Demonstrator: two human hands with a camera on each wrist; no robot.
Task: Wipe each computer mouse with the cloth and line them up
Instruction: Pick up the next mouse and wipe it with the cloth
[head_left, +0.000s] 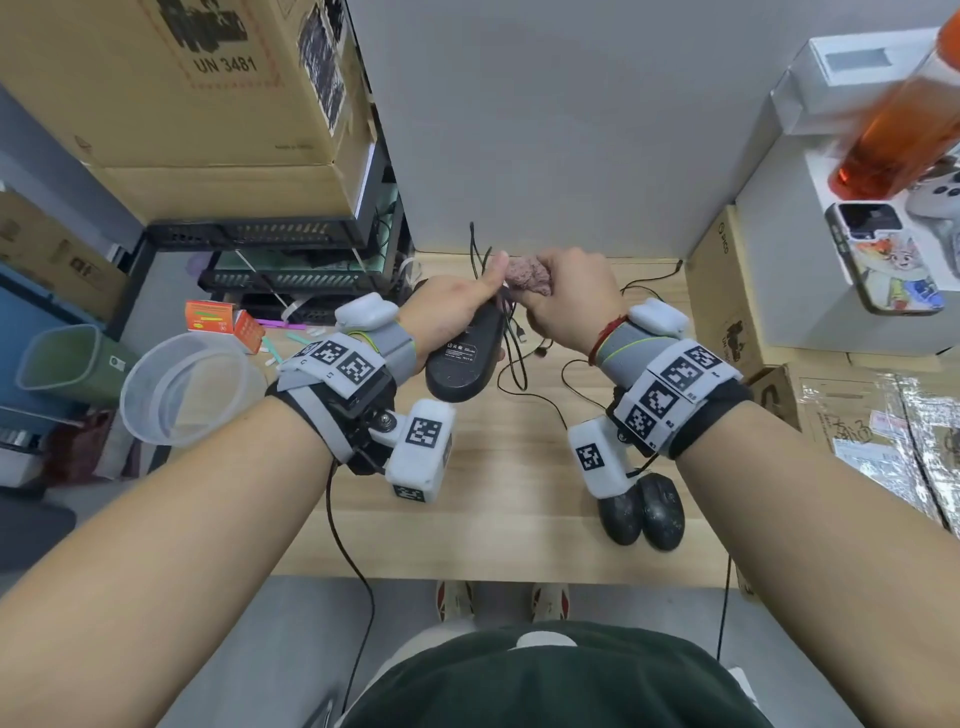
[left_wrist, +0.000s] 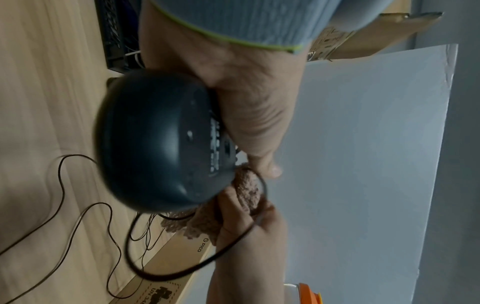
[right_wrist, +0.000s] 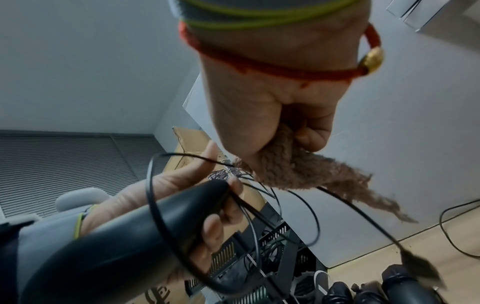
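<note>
My left hand (head_left: 457, 306) grips a black wired mouse (head_left: 465, 358) above the wooden table (head_left: 467, 519), its labelled underside turned up toward me. The same mouse (left_wrist: 158, 142) fills the left wrist view and shows as a dark wedge (right_wrist: 124, 236) in the right wrist view. My right hand (head_left: 571, 296) clutches a bunched pinkish-brown cloth (head_left: 527, 275) at the mouse's front end; the cloth (right_wrist: 298, 172) hangs from my fist. The mouse's cable (right_wrist: 155, 205) loops around both hands. Two more black mice (head_left: 641, 512) lie side by side near the table's front right.
Loose black cables (head_left: 524, 364) trail over the table. A clear plastic tub (head_left: 182, 389) sits at the left, black racks (head_left: 291, 260) and cardboard boxes (head_left: 208, 93) behind it. Boxes, a phone (head_left: 883, 254) and an orange bottle (head_left: 904, 135) stand at the right.
</note>
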